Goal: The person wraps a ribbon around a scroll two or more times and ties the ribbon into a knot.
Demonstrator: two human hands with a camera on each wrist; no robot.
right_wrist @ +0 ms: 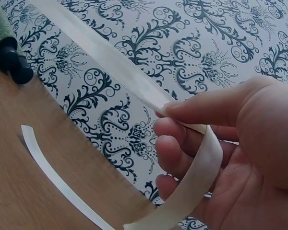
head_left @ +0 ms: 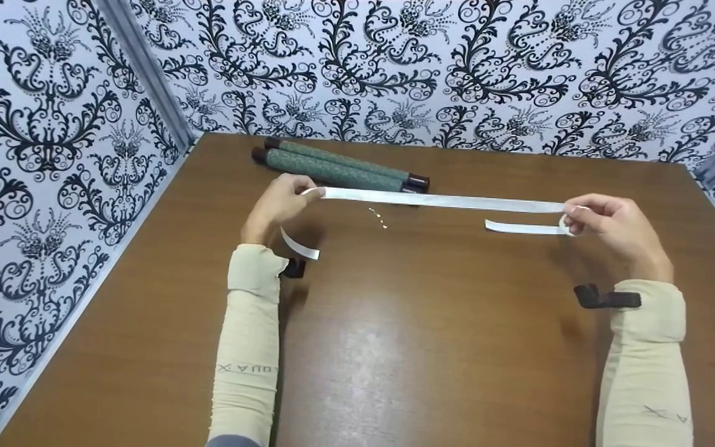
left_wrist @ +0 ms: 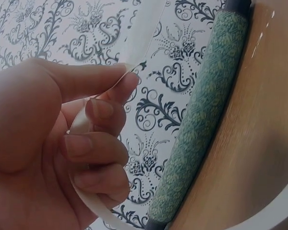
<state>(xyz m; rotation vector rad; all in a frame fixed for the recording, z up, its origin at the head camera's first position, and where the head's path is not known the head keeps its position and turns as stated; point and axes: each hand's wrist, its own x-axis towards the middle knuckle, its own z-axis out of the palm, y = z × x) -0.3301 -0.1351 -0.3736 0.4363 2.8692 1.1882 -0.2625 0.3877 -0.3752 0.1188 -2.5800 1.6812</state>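
A white ribbon is stretched nearly straight between both hands above the table. My left hand pinches it between thumb and index finger, and a loose tail hangs below that wrist. In the left wrist view the ribbon runs up from the fingertips, the other fingers curled near its tail. At the right, my right hand pinches the ribbon with thumb and index finger. There the ribbon loops under the palm, and its free end extends leftward over the table.
Two green patterned rolls with dark ends, one of them the near roll, lie at the back of the brown table. A thin gold-coloured strand lies in front of them. Black-and-white patterned walls border the table.
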